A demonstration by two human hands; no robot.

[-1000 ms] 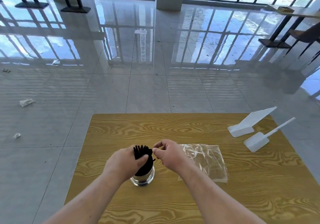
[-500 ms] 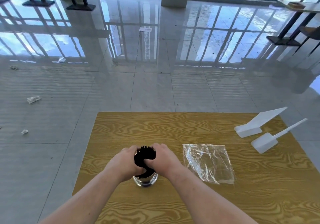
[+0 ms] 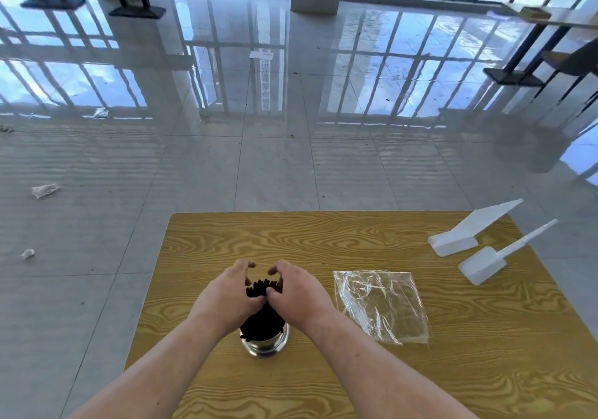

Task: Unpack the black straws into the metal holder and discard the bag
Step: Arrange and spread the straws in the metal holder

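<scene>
The wooden tabletop (image 3: 323, 234) carries everything, and the clear plastic bag (image 3: 382, 305) lies flat and empty on it, right of the middle, well apart from both hands. Two white plastic scoops (image 3: 453, 240) rest near the far right corner. The metal holder (image 3: 265, 342) stands close to the near edge, a little left of the middle, and the black straws (image 3: 260, 316) are upright inside it as one dense bundle. The left hand (image 3: 223, 295) and the right hand (image 3: 296, 292) cup the top of this bundle from both sides, the fingers curled inward and the thumbs pressed against the straws (the tips of the straws show in the gap between the hands). A second ago the right hand was only pinching at the top of the straws with thumb and forefinger, while the left hand held the bundle alone; now both hands have closed around it. I judge from this that the unpacking is nearly finished and the person is gathering and settling the straws. What remains is to pick up the bag and discard it; no bin is visible here.
</scene>
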